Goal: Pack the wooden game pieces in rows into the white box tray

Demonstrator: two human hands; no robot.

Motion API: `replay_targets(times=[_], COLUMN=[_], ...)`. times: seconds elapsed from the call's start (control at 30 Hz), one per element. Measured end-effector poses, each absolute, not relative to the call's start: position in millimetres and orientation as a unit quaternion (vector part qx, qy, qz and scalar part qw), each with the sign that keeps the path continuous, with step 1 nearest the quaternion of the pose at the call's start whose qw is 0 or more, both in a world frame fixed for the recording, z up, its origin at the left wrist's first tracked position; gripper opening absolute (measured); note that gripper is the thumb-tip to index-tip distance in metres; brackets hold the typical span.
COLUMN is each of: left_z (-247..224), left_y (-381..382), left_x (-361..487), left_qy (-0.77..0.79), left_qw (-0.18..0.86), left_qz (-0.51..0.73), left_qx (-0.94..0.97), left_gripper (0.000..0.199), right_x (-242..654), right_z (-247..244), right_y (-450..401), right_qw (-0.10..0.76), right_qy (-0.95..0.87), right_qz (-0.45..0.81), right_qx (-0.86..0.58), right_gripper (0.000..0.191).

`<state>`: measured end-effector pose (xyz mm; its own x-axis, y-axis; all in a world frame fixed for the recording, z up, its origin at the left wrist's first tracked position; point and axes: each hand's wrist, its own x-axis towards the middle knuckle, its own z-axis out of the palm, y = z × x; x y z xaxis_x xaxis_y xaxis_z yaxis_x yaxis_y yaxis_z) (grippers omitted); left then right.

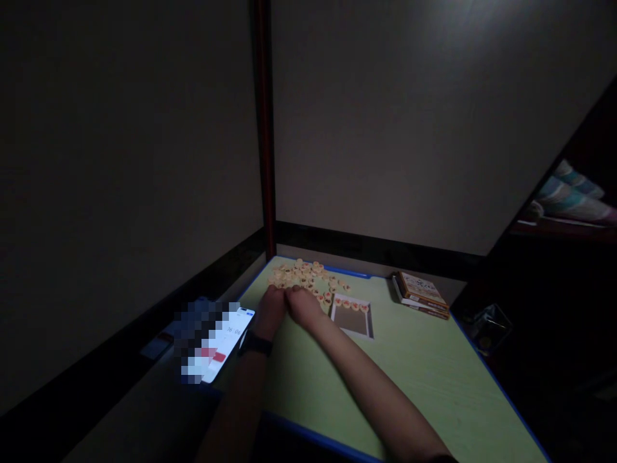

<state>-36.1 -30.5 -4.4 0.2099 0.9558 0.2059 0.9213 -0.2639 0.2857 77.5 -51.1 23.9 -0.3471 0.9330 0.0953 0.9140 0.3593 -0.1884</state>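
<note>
Round wooden Chinese chess pieces (301,272) lie in a loose heap at the far left of the table, some marked red and others dark. At the heap's near edge my left hand (272,305), with a dark band on its wrist, is closed with its fingertips hidden. My right hand (303,305) is right beside it, fingers curled inward; whatever is between the fingers cannot be seen. To the right of the hands lies a shallow white-edged box (351,320). Several red-marked chess pieces (355,306) form a row along its far side.
A lit phone (226,347) lies by the table's left edge. Stacked books (421,292) sit at the far right of the green table (424,379), which has a blue rim. Walls close in behind and on the left. A clear container (490,329) stands beyond the right edge.
</note>
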Motion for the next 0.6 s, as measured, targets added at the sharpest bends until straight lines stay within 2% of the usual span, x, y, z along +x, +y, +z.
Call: replay_targets(times=[0.4, 0.6], left_z=[-7, -8], left_y=[-36, -32], left_x=[-42, -40], left_qy=[0.590, 0.617], left_qw=[0.105, 0.119], left_qz=[0.180, 0.217], left_qx=[0.780, 0.747], left_gripper=[0.030, 0.031], right_x=[107, 104], right_z=[27, 25], right_y=[-48, -45], right_qw=[0.096, 0.091], right_qy=[-0.842, -0.840], right_qz=[0.117, 0.108], right_qx=[-0.518, -0.524], right_gripper=[0.034, 0.031])
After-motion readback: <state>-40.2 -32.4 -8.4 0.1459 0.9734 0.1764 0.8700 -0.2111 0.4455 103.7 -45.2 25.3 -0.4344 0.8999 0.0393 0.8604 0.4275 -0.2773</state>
